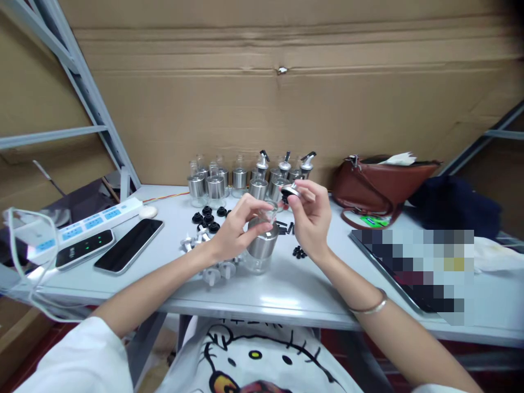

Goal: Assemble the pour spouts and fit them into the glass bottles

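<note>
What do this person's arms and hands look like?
The left hand and right hand wear no gloves. A thin, silvery bangle circles the right forearm; none shows on the left. The left sleeve is white and loose; only a white sliver of the right sleeve shows.

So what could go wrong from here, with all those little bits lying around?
The left hand holds the glass bottle near its neck, so it might tip if that grip slips. The right hand pinches a silver-and-black piece by its rim, which could be dropped. White plastic parts lie close beside the bottle, near the front edge of the table, and might get knocked off.
</note>
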{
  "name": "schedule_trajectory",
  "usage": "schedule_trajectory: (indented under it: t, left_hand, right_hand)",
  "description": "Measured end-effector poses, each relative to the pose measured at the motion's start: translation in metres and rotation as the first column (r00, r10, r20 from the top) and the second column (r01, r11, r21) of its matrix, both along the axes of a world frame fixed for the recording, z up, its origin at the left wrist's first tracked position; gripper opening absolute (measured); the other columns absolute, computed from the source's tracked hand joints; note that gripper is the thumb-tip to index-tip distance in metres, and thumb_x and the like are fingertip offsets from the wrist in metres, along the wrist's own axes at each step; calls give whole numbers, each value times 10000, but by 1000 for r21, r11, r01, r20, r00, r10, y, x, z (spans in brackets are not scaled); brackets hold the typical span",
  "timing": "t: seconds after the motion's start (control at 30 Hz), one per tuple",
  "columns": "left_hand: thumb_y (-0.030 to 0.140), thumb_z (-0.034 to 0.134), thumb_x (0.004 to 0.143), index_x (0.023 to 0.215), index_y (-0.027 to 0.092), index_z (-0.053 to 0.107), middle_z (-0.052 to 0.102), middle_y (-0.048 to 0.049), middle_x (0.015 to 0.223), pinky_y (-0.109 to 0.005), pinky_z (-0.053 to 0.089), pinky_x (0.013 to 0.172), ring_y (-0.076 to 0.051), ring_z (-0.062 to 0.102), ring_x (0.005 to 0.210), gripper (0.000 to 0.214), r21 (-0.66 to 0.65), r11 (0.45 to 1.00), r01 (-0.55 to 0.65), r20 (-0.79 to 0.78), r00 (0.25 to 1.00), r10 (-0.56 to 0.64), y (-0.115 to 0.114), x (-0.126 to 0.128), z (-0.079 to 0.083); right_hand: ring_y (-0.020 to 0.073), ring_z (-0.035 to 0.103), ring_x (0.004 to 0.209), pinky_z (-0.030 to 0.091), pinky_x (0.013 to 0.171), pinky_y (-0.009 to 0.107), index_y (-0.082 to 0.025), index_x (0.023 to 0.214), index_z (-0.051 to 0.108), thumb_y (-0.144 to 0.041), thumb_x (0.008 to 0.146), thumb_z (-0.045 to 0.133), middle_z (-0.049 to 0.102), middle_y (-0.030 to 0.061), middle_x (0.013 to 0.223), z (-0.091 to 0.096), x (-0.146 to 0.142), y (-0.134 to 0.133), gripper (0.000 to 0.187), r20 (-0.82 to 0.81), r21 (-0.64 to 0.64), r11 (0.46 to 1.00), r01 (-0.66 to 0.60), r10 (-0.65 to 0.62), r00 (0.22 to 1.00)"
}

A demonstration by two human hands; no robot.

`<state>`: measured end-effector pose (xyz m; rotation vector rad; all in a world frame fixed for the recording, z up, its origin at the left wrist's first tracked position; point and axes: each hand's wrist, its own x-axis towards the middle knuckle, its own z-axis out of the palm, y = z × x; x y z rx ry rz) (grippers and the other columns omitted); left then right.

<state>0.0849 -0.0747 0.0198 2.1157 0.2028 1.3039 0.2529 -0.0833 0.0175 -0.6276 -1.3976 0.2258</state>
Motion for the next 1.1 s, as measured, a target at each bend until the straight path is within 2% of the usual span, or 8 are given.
schedule_trajectory:
  t: [0.17, 0.37, 0.57, 0.67, 0.77, 0.83, 0.93, 1.1]
  left_hand:
    - [213, 599, 862, 1192, 315, 375, 464, 2, 1009, -313, 537, 848, -109, 604, 874, 412, -47, 998, 49, 58, 997, -46, -2, 1, -10]
    - [207, 645, 830, 1350, 327, 249, 601, -34, 1034, -346, 529, 871, -146, 639, 897, 664, -37, 999, 20, 64, 998, -18, -4, 0, -15]
    - [194, 622, 846, 1417, 339, 210, 665, -34, 986, -366, 525, 872, -170, 662, 893, 719, -10, 1000, -24, 38, 999, 25, -4, -1, -20]
    - [198, 631, 840, 1421, 367, 216, 640, -54, 1148, -343, 529, 871, -155, 660, 895, 734, 17, 999, -33, 36, 999, 32, -3, -1, -18]
    - [214, 624, 846, 1420, 376, 245, 470, -85, 1396, -314, 545, 846, -131, 659, 867, 706, 70, 997, -14, 43, 999, 11, -3, -1, -14]
    - [218, 616, 851, 1421, 371, 257, 410, -88, 1445, -307, 550, 839, -126, 659, 858, 691, 100, 995, -8, 43, 999, 4, -3, 0, -12]
    - [206, 607, 856, 1418, 355, 280, 456, -82, 1411, -310, 547, 856, -135, 654, 887, 666, 121, 992, -19, 32, 999, 15, -3, -1, -11]
    - [214, 613, 853, 1433, 362, 231, 453, -90, 1409, -311, 549, 850, -124, 647, 858, 711, 109, 993, -37, 42, 999, 33, -2, 0, -14]
  right_hand:
    - [219, 657, 982, 575, 721, 352, -282, 1107, 551, -239, 900, 524, 648, 57, 1111, -4, -6, -8, 213, 90, 133, 991, -29, 17, 996]
    - [298, 553, 1168, 570, 770, 419, -238, 1292, 453, -261, 846, 540, 566, 133, 1263, -4, -6, -12, 454, 288, 209, 971, -115, 52, 956]
    - [256, 603, 989, 542, 722, 399, -237, 1279, 489, -158, 770, 548, 625, 115, 1167, 5, -6, -15, 519, 425, 303, 949, -86, -54, 903]
    - [219, 598, 840, 521, 675, 381, -258, 1230, 538, -149, 771, 526, 655, 79, 1073, 8, -4, -14, 472, 411, 328, 942, -75, -71, 909]
    - [208, 576, 802, 498, 689, 383, -259, 1196, 577, -175, 804, 494, 658, 61, 1007, 9, -1, -12, 410, 403, 308, 944, -122, -13, 915]
    - [208, 567, 808, 482, 708, 385, -258, 1165, 608, -229, 849, 457, 656, 53, 979, 9, 2, -11, 352, 380, 242, 953, -180, 78, 922]
    - [211, 557, 813, 461, 739, 394, -268, 1108, 649, -318, 896, 414, 660, 40, 940, 11, 4, -10, 321, 346, 161, 961, -226, 160, 925]
    - [217, 548, 859, 457, 767, 402, -290, 1135, 621, -347, 910, 409, 641, 40, 971, 11, 3, -12, 314, 366, 138, 964, -229, 165, 916]
